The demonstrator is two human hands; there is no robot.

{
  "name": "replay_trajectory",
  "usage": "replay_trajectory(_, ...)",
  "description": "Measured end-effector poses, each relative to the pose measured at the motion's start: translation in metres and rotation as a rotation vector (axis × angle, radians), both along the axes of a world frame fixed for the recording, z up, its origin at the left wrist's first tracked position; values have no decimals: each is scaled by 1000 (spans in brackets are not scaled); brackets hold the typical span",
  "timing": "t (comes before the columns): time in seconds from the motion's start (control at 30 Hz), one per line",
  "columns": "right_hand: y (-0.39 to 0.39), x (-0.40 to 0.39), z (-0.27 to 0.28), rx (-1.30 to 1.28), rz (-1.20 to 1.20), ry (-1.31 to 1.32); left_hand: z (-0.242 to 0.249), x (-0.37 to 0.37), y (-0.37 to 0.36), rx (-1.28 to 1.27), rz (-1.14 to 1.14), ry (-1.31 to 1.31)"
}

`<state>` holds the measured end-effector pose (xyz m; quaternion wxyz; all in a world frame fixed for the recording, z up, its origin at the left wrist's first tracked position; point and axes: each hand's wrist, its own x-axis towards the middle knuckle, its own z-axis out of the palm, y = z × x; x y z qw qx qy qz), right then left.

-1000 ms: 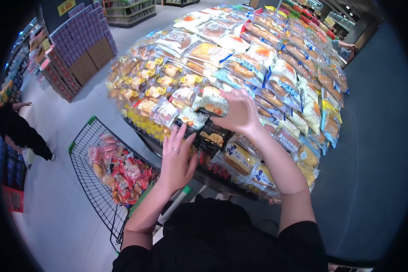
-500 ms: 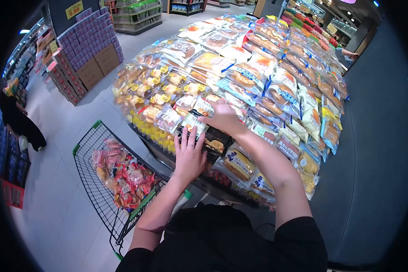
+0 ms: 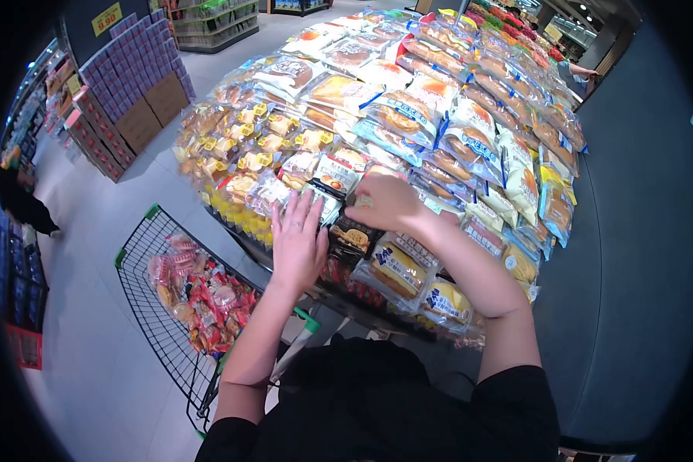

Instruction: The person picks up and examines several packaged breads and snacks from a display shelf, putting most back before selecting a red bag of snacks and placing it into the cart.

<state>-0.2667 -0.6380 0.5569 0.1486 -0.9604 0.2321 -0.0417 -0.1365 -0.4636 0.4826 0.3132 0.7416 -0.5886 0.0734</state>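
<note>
My left hand (image 3: 296, 242) is open, its fingers spread over the front edge of the bread display, touching a white-and-black bread package (image 3: 325, 202). To its right, my right hand (image 3: 389, 202) curls down among the packs with thumb and fingers bent inward. What lies inside that grasp is mostly hidden by the hand. Just below it sits a dark bread package (image 3: 353, 237) with a picture on the front. Another white-and-black pack (image 3: 337, 174) lies beyond my fingertips. Clear-wrapped loaves with blue lettering (image 3: 399, 269) rest below my right forearm.
A wire shopping cart (image 3: 148, 296) with green corners stands at the left, holding red-wrapped goods (image 3: 222, 308). Bagged breads (image 3: 408, 115) are heaped across the display. Stacked purple boxes (image 3: 135, 77) rise beyond the aisle. A person in dark clothing (image 3: 21, 196) is at far left.
My right hand has shifted a little to the right and its fingers have drawn in. My left hand has moved slightly left. The view has shifted slightly.
</note>
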Motion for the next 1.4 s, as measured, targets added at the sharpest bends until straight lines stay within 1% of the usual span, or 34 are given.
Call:
replay_trajectory(0.03,11,-8,6,51,14,171,6,4,-5,38,22,-28)
replay_trajectory(0.07,16,-15,1,49,14,173,9,9,-12,35,23,-25)
replay_trajectory(0.13,27,-29,-16,-5,199,240,10,20,-26,61,-29,-49)
replay_trajectory(0.17,34,-34,-26,-11,199,238,6,24,-31,106,-51,-76)
replay_trajectory(0.2,42,-37,-34,-91,161,203,2,27,-36,101,-50,-80)
replay_trajectory(0.23,45,-38,-41,-169,122,167,-2,29,-39,164,-82,-110)
replay_trajectory(0.27,47,-37,-43,-169,120,165,-4,29,-42,229,-116,-139)
replay_trajectory(0.33,51,-36,-46,-84,41,263,-9,31,-45,234,-127,-149)
replay_trajectory(0.43,48,-38,-50,-70,48,221,-3,31,-46,285,-123,-132)
replay_trajectory(0.53,52,-38,-35,-108,77,241,0,29,-40,253,-94,-182)
replay_trajectory(0.57,59,-39,-25,-167,112,192,5,25,-35,160,-107,-173)
replay_trajectory(0.6,68,-40,-14,-165,139,196,10,21,-28,69,-116,-163)
replay_trajectory(0.67,92,-40,6,-200,249,-39,15,16,-4,-68,-163,-81)
replay_trajectory(0.73,119,-40,24,57,380,-145,1,20,28,-105,-323,31)
replay_trajectory(0.77,133,-33,28,232,430,-120,-22,23,40,-209,-366,6)
replay_trajectory(0.8,147,-30,17,336,459,-100,-36,28,56,-241,-433,-8)
replay_trajectory(0.87,170,-23,-32,466,553,-36,-73,39,94,-139,-449,37)
replay_trajectory(0.9,180,-17,-57,451,566,45,-83,46,114,-134,-398,45)
replay_trajectory(0.93,189,-11,-83,433,573,123,-93,54,136,-32,-396,61)
replay_trajectory(0.97,195,-6,-109,354,608,111,-103,63,156,69,-401,83)
replay_trajectory(1.0,200,2,-128,363,636,125,-117,73,178,72,-372,95)
replay_trajectory(1.07,209,18,-158,194,648,134,-151,97,223,256,-285,205)
replay_trajectory(1.1,211,25,-171,202,670,146,-169,112,243,316,-180,262)
replay_trajectory(1.13,213,31,-183,217,663,248,-190,126,263,379,-73,322)
replay_trajectory(1.17,219,36,-193,232,656,351,-216,140,278,535,123,359)
replay_trajectory(1.2,226,41,-202,241,677,362,-245,157,293,691,318,392)
replay_trajectory(1.27,242,46,-218,228,585,638,-316,190,334,979,635,552)
replay_trajectory(1.3,248,47,-224,235,602,649,-351,204,357,987,646,568)
replay_trajectory(1.37,252,48,-229,204,474,430,-417,226,397,1126,694,827)
replay_trajectory(1.4,253,50,-231,212,482,446,-447,232,410,1136,695,845)
